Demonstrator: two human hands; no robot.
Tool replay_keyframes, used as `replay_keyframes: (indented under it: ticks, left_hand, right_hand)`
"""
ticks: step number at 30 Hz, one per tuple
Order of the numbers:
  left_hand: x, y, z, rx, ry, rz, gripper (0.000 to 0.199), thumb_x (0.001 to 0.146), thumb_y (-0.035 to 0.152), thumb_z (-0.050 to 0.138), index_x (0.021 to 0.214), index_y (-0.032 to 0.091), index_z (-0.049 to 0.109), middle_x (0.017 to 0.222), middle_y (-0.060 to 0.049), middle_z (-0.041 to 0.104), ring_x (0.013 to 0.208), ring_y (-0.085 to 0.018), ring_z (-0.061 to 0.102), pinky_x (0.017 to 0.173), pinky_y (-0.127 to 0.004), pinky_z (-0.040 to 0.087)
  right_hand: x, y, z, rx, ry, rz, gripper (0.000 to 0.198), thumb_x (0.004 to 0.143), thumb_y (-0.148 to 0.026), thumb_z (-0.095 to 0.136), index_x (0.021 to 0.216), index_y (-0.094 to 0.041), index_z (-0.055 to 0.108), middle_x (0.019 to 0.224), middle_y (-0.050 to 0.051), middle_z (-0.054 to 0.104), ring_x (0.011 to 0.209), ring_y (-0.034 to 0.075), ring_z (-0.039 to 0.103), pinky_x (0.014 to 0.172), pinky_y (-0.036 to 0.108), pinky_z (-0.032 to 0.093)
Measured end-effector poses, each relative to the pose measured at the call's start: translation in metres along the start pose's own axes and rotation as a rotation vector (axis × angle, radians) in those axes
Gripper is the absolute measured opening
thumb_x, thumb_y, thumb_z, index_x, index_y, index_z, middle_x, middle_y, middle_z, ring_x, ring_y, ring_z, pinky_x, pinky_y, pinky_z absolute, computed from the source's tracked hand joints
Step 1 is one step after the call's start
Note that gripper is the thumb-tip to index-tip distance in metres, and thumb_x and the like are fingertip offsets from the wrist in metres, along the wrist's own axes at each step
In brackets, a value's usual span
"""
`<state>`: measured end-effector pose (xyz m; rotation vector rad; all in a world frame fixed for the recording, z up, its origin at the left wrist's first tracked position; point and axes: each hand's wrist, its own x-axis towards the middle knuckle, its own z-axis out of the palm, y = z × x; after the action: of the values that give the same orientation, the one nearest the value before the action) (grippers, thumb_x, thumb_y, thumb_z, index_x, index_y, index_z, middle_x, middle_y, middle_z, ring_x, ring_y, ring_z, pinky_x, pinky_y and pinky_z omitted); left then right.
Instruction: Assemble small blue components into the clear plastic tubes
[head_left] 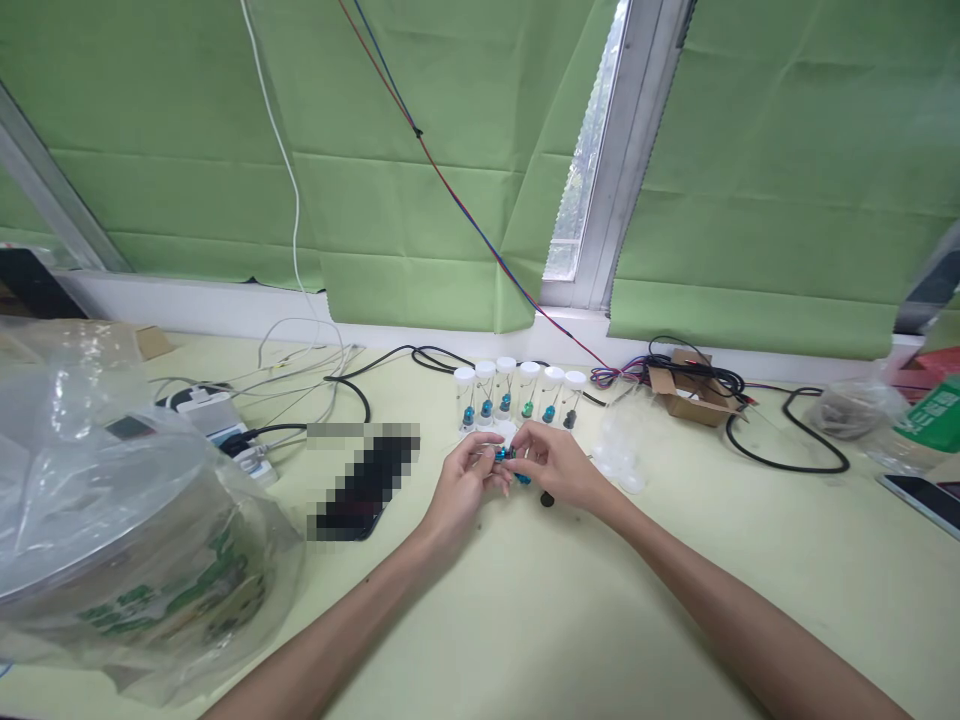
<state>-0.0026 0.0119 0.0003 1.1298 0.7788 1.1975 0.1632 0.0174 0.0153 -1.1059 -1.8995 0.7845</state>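
Over the table, my left hand (471, 478) pinches a small shiny blue part (500, 454) between thumb and fingers; its exact kind is too small to tell. My right hand (559, 466) meets it from the other side, fingertips closed at the part's dark end. Just below the fingers lies another blue piece (523, 479), partly hidden. A small black disc (547, 499) rests on the table under my right hand. Behind both hands stands a row of several clear tubes (485, 388) with white caps, each holding a small blue, green or dark piece with a thin stem.
At left sits a large plastic-wrapped round container (150, 560). A blurred-out dark phone-like object (367, 490) and a power strip (244, 445) with cables lie nearby. To the right are clear plastic pieces (622, 455), a cardboard box (690, 400), black cable and a phone (922, 500).
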Motion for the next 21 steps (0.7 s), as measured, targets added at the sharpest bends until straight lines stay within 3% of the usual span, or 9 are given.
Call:
replay_keyframes:
  ticks: [6,11,21]
  left_hand:
    - [0.0018,-0.0007,0.0001,0.041,0.001,0.0,0.028,0.085,0.046,0.059,0.089,0.018,0.056,0.069,-0.001,0.057,0.059,-0.015,0.06,0.052,-0.027,0.05]
    - [0.0049,-0.0061,-0.0044,0.161,0.013,0.005,0.029,0.088,0.047,0.055,0.083,0.019,0.052,0.061,0.0,0.056,0.047,-0.012,0.052,0.041,-0.023,0.041]
    - [0.003,-0.0059,-0.0043,0.155,-0.005,0.06,0.025,0.089,0.043,0.055,0.081,0.02,0.053,0.054,0.002,0.056,0.046,-0.012,0.051,0.044,-0.022,0.041]
  right_hand:
    - [-0.0007,-0.0019,0.0004,-0.013,0.006,-0.002,0.013,0.081,-0.027,0.067,0.08,-0.02,0.057,0.069,-0.004,0.055,0.055,0.011,0.048,0.053,0.024,0.036]
    - [-0.0009,-0.001,0.0011,-0.012,0.003,-0.019,0.013,0.081,-0.027,0.068,0.082,-0.02,0.058,0.067,-0.004,0.054,0.057,0.011,0.049,0.055,0.024,0.038]
    - [-0.0034,-0.0042,0.0021,-0.012,-0.033,0.018,0.016,0.086,-0.029,0.061,0.075,-0.018,0.058,0.066,-0.002,0.058,0.057,0.011,0.048,0.054,0.024,0.036]
